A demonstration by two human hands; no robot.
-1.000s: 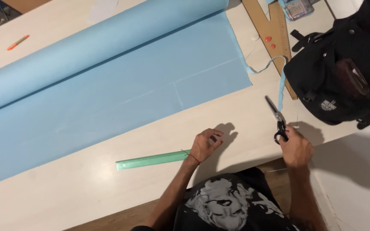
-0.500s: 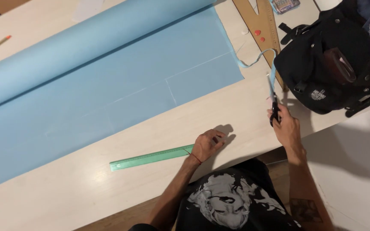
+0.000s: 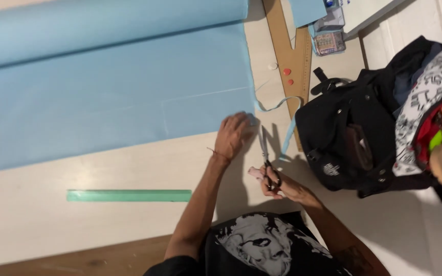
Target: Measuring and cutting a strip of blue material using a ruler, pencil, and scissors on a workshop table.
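A pair of scissors (image 3: 267, 158) with black handles sits in the person's right hand (image 3: 277, 184), fingers threaded through the loops and clamped on the handles; the blades point away from the person toward the lower right corner of the light blue sheet (image 3: 113, 102). The blades appear nearly closed, though this cannot be told for certain. The left hand (image 3: 234, 135) lies palm down on that same corner of the sheet, fingers spread flat and pressing on the material, just beside the scissor blades. A narrow blue strip (image 3: 287, 130) trails from the sheet's right edge, curling past the blade tips toward the bag.

The sheet covers most of the pale desk (image 3: 37, 225) and is unrolled from a roll (image 3: 108, 28) of the same blue material lying along the far side. Faint drawn lines show on the sheet near its lower right part. A green ruler (image 3: 129, 196) lies flat on the desk near the front edge, well apart from both hands, to the left of the left forearm. A brown cardboard template (image 3: 287, 56) with two small red marks rests beyond the sheet's right edge. A black bag (image 3: 354, 138) stands open at the right of the desk, near the right hand, with patterned black-and-white fabric (image 3: 425, 97) draped at its far side
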